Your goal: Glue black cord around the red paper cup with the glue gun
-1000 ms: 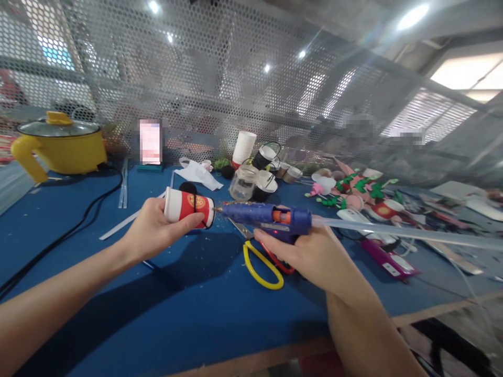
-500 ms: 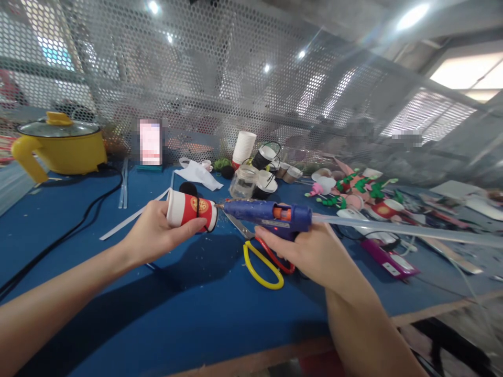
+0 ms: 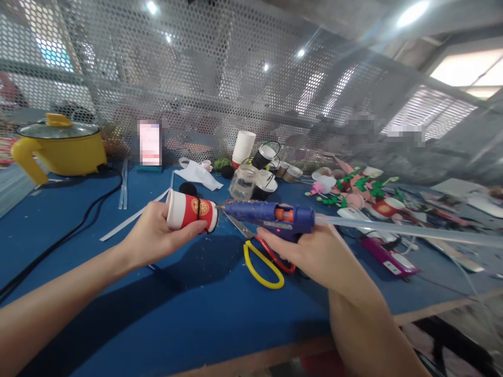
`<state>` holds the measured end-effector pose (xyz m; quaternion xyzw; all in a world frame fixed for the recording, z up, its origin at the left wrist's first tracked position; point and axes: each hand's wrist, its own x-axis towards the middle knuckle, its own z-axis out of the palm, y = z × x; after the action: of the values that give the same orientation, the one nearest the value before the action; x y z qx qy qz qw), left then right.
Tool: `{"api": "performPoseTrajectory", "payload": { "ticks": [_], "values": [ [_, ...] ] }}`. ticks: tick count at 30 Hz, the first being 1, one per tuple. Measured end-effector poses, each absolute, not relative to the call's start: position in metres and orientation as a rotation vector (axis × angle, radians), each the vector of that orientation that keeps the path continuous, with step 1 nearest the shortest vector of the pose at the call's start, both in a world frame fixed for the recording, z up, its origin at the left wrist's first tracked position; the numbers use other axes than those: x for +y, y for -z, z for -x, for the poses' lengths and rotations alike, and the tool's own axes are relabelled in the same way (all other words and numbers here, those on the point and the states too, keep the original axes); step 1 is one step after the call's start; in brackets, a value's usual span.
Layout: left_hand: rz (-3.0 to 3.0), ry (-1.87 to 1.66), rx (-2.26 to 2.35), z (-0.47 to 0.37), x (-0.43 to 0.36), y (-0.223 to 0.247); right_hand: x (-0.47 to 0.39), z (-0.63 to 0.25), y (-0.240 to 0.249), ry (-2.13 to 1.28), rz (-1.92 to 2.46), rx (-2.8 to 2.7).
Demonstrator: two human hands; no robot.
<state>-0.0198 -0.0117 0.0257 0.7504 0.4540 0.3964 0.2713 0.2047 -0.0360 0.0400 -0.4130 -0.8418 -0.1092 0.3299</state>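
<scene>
My left hand (image 3: pixel 157 235) is closed around a red and white paper cup (image 3: pixel 187 210), which lies on its side in the air with its base to the right. A black cord runs round the cup and along its base edge. My right hand (image 3: pixel 310 251) grips a blue glue gun (image 3: pixel 255 212), a long clear glue stick (image 3: pixel 377 228) coming out of its back. The gun's nozzle is at the cup's base; whether they touch is unclear. Under the gun, scissors (image 3: pixel 267 272) with one yellow and one red handle lie on the blue table (image 3: pixel 188 324).
A yellow pot (image 3: pixel 65 152) stands far left, a lit phone (image 3: pixel 150 142) behind. White cloth (image 3: pixel 200 174), a glass jar (image 3: pixel 242 183) and stacked cups (image 3: pixel 243 146) stand at the back. Craft flowers (image 3: pixel 353 188) and a purple power strip (image 3: pixel 389 257) lie right.
The glue gun and my right hand have shifted slightly to the right. My left hand and the cup have barely moved.
</scene>
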Motion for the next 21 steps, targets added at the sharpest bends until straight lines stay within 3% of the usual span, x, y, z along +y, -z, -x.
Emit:
{"api": "performPoseTrajectory", "payload": {
  "ticks": [21],
  "values": [
    [-1.917,-1.048,1.29,0.0205,-0.0098,-0.0236,-0.0374,-0.2042,-0.0409,0.234,1.071,-2.198]
  ]
}}
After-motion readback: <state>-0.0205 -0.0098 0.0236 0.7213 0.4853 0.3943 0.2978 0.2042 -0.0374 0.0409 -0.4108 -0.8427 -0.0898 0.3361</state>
